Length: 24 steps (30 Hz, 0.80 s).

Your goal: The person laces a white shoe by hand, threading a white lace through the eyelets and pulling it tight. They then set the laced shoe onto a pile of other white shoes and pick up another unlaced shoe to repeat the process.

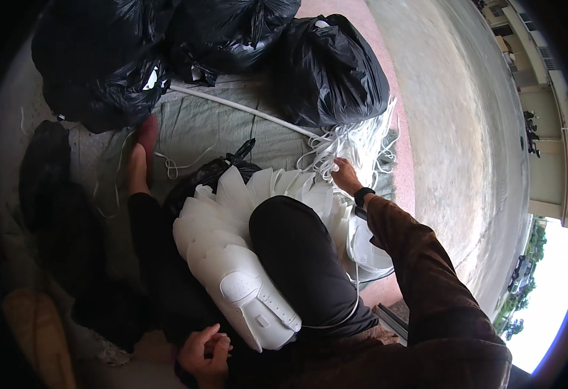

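Note:
My right hand (346,177), with a dark watch on its wrist, reaches forward to a heap of white shoelaces (355,146). Its fingers are closed on white laces at the heap's near edge. A long curved row of nested white shoe uppers (235,249) lies over my lap and bends around my dark-clad knee (290,236). The nearest upper has a perforated toe and rows of lace holes. Low in the view, my left hand (206,355) rests beside this end of the row. Its fingers are curled in; whatever they may hold is hidden.
Black plastic bags (332,71) stand along the far side. A white pole (245,111) lies across the green ground sheet (225,139). A foot in a red shoe (145,135) is at left. Beyond the pink edge (405,194) runs concrete ground (452,129).

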Available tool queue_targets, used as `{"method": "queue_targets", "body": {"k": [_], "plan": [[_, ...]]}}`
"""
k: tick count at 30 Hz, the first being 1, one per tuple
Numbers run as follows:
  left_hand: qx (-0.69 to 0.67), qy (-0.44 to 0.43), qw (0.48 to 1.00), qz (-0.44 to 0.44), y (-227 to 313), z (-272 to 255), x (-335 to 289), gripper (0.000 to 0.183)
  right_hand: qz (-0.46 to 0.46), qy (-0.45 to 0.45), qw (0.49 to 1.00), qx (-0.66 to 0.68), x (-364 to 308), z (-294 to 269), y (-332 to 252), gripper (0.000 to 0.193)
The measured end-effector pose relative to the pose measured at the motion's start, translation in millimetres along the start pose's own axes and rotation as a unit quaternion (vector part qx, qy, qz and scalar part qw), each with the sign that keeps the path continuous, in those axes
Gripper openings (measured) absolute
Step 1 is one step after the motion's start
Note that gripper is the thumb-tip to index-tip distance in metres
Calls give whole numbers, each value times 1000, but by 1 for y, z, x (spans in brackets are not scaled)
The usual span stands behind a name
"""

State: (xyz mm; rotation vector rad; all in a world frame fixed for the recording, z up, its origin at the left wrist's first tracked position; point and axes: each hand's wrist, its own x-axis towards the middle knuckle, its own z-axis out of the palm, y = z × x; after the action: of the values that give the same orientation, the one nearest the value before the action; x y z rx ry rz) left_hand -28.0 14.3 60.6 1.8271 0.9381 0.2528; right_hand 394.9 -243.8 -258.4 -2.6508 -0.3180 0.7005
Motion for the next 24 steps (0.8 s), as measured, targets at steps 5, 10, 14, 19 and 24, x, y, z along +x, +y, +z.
{"method": "queue_targets", "body": {"k": [5,10,14,19,24], "plan": [[-66,-35,987,-143,-21,-10,-20,27,-80,21,983,161,-49,-30,-38,44],[-166,-17,980,-106,-14,-9,-31,27,-249,-51,927,277,-171,-119,-164,21],[-225,-59,961,149,48,16,-24,51,-362,-207,838,351,-301,-138,-246,12],[-437,-301,845,-69,74,-4,-54,72,-645,-228,684,254,-403,-135,-272,7],[-194,-416,881,-119,36,-70,-102,37,-721,-35,680,127,-372,-181,-244,22]]}}
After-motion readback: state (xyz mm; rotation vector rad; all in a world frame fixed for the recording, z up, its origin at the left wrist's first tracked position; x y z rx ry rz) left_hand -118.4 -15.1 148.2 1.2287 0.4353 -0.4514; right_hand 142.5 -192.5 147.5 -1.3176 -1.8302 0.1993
